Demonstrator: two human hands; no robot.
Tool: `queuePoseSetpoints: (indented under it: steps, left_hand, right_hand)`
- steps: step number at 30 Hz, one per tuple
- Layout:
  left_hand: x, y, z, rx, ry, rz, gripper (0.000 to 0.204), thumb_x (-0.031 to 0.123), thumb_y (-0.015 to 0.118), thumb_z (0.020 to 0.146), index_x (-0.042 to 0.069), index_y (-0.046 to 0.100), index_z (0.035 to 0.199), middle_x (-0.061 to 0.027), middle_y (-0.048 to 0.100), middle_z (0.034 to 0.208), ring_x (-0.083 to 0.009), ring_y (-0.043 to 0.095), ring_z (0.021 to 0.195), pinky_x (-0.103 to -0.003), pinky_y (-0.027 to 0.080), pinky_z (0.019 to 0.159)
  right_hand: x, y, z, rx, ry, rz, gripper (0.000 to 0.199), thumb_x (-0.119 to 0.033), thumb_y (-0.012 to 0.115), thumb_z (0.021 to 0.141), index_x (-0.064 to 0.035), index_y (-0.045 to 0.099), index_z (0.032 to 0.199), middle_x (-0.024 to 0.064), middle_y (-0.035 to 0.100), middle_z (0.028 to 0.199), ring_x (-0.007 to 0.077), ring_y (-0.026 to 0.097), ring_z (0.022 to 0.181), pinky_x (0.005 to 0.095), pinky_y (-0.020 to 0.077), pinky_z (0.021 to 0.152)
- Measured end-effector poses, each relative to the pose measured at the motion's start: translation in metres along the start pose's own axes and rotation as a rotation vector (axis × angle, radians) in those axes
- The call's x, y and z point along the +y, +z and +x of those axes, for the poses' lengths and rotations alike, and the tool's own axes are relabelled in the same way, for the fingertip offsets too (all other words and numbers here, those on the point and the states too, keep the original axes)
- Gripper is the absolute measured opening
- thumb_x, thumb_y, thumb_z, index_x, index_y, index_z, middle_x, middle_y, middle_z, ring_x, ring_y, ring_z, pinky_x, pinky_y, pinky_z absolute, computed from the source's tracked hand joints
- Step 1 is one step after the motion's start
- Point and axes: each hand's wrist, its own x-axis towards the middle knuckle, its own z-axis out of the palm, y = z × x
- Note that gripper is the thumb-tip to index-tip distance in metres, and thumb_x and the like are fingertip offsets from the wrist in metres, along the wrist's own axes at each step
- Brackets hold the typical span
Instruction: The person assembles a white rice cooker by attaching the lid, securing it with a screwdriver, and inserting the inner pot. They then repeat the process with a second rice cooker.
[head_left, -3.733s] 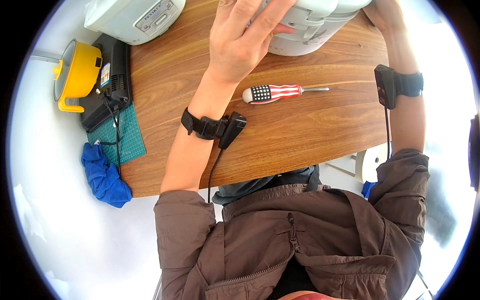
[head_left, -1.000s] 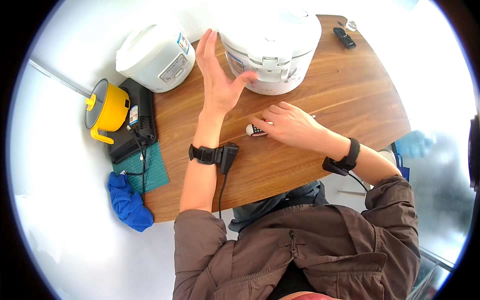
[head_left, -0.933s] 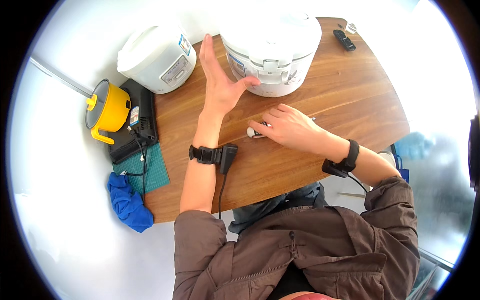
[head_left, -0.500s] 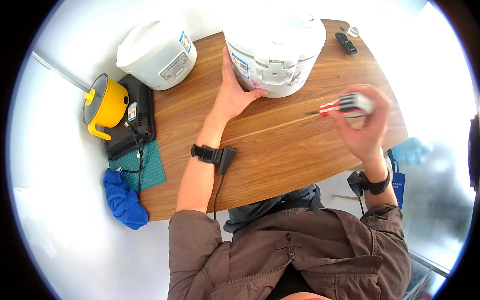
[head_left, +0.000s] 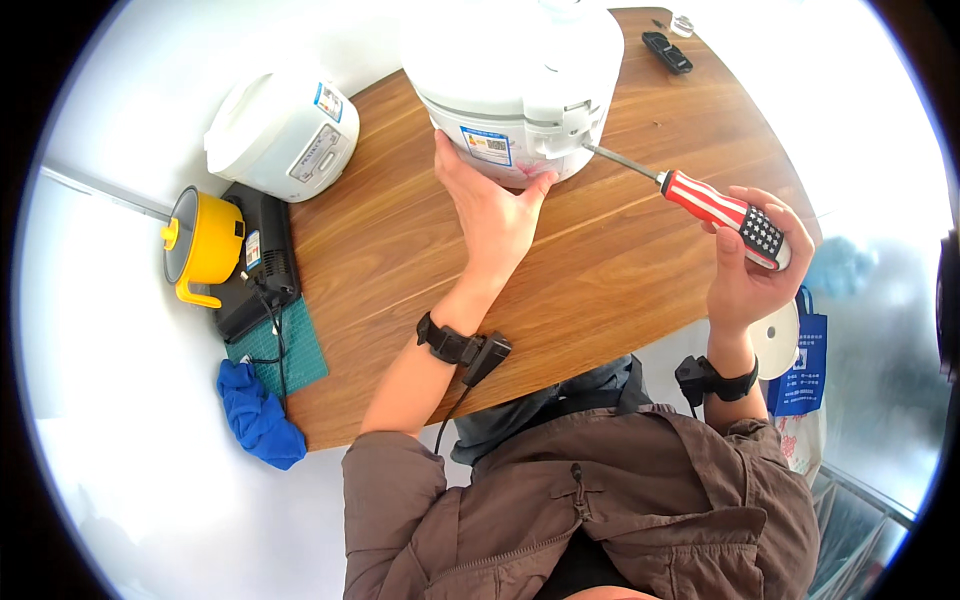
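You had the screwdriver [head_left: 692,196] in your right hand [head_left: 762,268], with your fingers and thumb wrapped around the back end of its fat handle. The handle had red and white stripes and a dark patch with white stars. Its thin metal rod [head_left: 625,161] pointed at the low side of the big white rice cooker [head_left: 480,75], just by the white plastic catch [head_left: 553,128]. The tip was too small to see well, so I could not tell if it sat in a hole or only touched the side.

Your left hand [head_left: 498,218] was spread, thumb and fingers apart, and rested on the cooker's low side under the blue and white sticker [head_left: 487,146]. The cooker stood on the wooden table [head_left: 400,270].

The screwdriver looked light and hard, and the striped handle seemed the best place to hold it. The cooker looked heavy, stiff and smooth, so a hand might slide on its round side. Low down, with the palm flat, seemed a good spot to keep it steady. The catch looked easier to crack than the rest.

Off to the left were a smaller white cooker [head_left: 275,150] and a yellow pot [head_left: 215,238].
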Motion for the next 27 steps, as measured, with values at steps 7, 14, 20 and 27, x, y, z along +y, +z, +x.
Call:
queuePoseSetpoints:
  steps: [7, 14, 20, 27]
  left_hand:
    - [0.002, 0.022, -0.01, 0.046, 0.012, -0.019, 0.127, 0.022, 0.093, 0.077, -0.009, -0.002, 0.156, -0.0314, 0.011, 0.158, -0.0464, 0.021, 0.146, -0.056, 0.026, 0.12]
    - [0.015, -0.004, -0.007, 0.002, 0.112, 0.069, 0.116, 0.036, 0.084, 0.087, -0.008, 0.003, 0.157, -0.03, 0.009, 0.158, -0.045, 0.018, 0.147, -0.054, 0.02, 0.122]
    - [0.029, -0.04, 0.075, 0.173, 0.576, 0.157, 0.085, 0.055, 0.062, 0.098, -0.003, 0.035, 0.153, -0.0294, 0.03, 0.156, -0.0443, 0.029, 0.146, -0.053, 0.023, 0.121]
    - [0.051, -0.045, 0.179, -0.096, 0.705, 0.338, 0.049, 0.041, 0.055, 0.106, 0.004, 0.061, 0.138, -0.0226, 0.057, 0.139, -0.0409, 0.053, 0.129, -0.046, 0.043, 0.11]
  right_hand:
    - [0.012, -0.004, -0.006, 0.07, 0.027, 0.007, 0.048, 0.003, 0.082, 0.084, -0.0026, 0.052, 0.122, 0.0248, 0.067, 0.117, 0.0265, 0.07, 0.107, 0.034, 0.0603, 0.087]
    - [0.017, 0.0, -0.007, 0.142, 0.057, 0.007, 0.047, 0.001, 0.082, 0.086, -0.0015, 0.052, 0.121, 0.0236, 0.066, 0.118, 0.0271, 0.069, 0.109, 0.0337, 0.0612, 0.087]
    - [0.02, 0.0, -0.011, 0.154, 0.038, 0.026, 0.048, -0.001, 0.083, 0.086, -0.002, 0.051, 0.121, 0.0245, 0.066, 0.118, 0.0268, 0.07, 0.107, 0.0338, 0.0611, 0.087]
    - [0.024, -0.005, -0.014, 0.064, -0.12, -0.093, 0.055, -0.004, 0.087, 0.082, -0.0049, 0.051, 0.123, 0.0263, 0.067, 0.117, 0.0311, 0.071, 0.105, 0.0372, 0.0617, 0.084]
